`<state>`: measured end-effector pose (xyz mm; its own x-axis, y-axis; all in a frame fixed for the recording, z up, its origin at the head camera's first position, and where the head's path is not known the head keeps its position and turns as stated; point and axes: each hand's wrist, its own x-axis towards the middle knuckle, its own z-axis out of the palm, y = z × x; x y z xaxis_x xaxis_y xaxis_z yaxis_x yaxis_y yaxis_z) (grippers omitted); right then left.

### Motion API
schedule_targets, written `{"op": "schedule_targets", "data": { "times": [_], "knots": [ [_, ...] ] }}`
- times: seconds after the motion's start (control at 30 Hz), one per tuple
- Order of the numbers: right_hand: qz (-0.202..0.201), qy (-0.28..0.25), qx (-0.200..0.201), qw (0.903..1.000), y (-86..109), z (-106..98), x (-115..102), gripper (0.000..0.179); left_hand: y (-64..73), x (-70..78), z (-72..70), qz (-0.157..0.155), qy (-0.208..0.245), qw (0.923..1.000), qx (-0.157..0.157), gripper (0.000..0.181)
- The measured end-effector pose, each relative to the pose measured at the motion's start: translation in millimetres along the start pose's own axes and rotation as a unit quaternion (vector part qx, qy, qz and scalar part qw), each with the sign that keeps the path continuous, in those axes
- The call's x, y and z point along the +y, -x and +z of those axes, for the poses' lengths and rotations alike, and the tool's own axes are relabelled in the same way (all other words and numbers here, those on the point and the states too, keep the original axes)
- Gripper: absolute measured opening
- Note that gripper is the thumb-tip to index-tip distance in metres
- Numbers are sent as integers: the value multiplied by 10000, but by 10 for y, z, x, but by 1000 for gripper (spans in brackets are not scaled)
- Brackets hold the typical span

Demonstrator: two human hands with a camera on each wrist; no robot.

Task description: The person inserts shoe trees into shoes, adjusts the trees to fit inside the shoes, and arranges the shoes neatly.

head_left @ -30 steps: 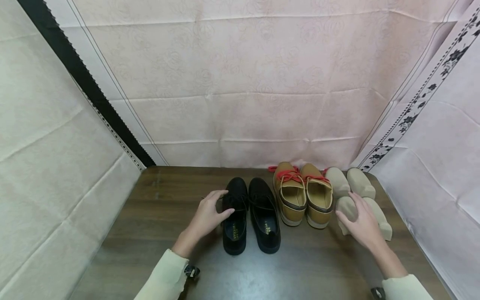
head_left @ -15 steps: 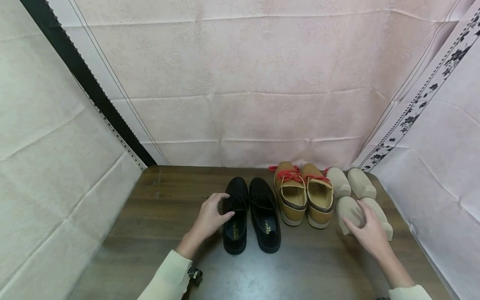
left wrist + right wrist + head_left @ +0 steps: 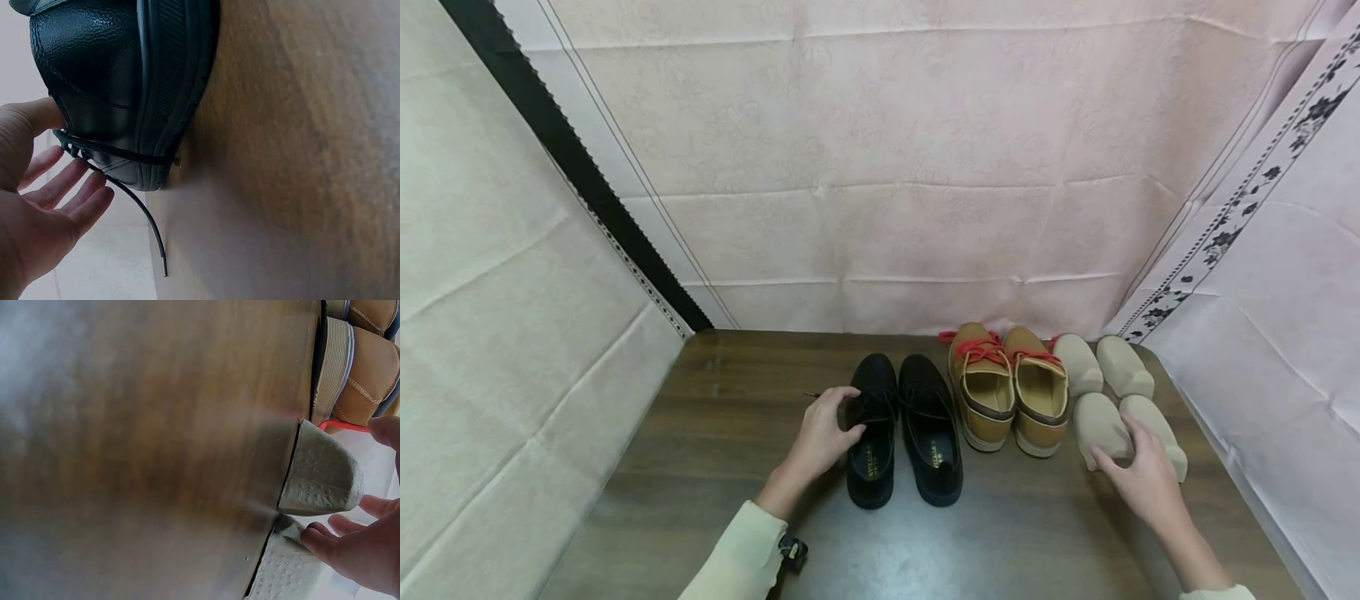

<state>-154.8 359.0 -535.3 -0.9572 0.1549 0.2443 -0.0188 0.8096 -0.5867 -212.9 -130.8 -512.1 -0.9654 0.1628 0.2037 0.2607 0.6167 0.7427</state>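
Observation:
My left hand (image 3: pixel 822 433) is at the outer side of the left black lace-up shoe (image 3: pixel 870 467), its thumb and fingers spread near the laces. In the left wrist view the fingers (image 3: pixel 81 197) lie loosely extended by a black shoelace (image 3: pixel 140 203); the thumb tip reaches the shoe's upper edge. My right hand (image 3: pixel 1146 479) hovers over the near pair of beige moulded-pulp shoe inserts (image 3: pixel 1097 425), thumb and fingers apart. In the right wrist view its fingers (image 3: pixel 325 540) are close to the inserts (image 3: pixel 322 472); contact is hard to tell.
The second black shoe (image 3: pixel 928 433) stands beside the first. Tan shoes (image 3: pixel 985 425) with red laces stand between the black pair and the inserts. Two further inserts (image 3: pixel 1123 367) lie behind the near ones. Pale cloth (image 3: pixel 887 167) surrounds the wooden tabletop (image 3: pixel 722 433) on three sides.
My right hand has drawn back toward the front and slightly right over the near inserts. The left hand has shifted only slightly. Shoes and inserts stay in place.

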Motion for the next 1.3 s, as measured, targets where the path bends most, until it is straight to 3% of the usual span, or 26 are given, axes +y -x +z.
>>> {"op": "schedule_targets", "data": {
  "times": [0.2,0.53,0.97,1.3],
  "knots": [
    [32,93,83,9999,37,14,6,78,3,-26,23,-6,186,9998,108,49],
    [521,349,-457,9970,17,-1,-19,82,-2,-65,65,-6,772,9960,450,31],
    [806,364,-684,9937,28,-29,-28,78,-20,-92,49,336,397,9974,497,16],
    [745,457,-703,9937,45,-64,-29,74,-26,-65,-29,181,292,9992,179,20]
  ]
}}
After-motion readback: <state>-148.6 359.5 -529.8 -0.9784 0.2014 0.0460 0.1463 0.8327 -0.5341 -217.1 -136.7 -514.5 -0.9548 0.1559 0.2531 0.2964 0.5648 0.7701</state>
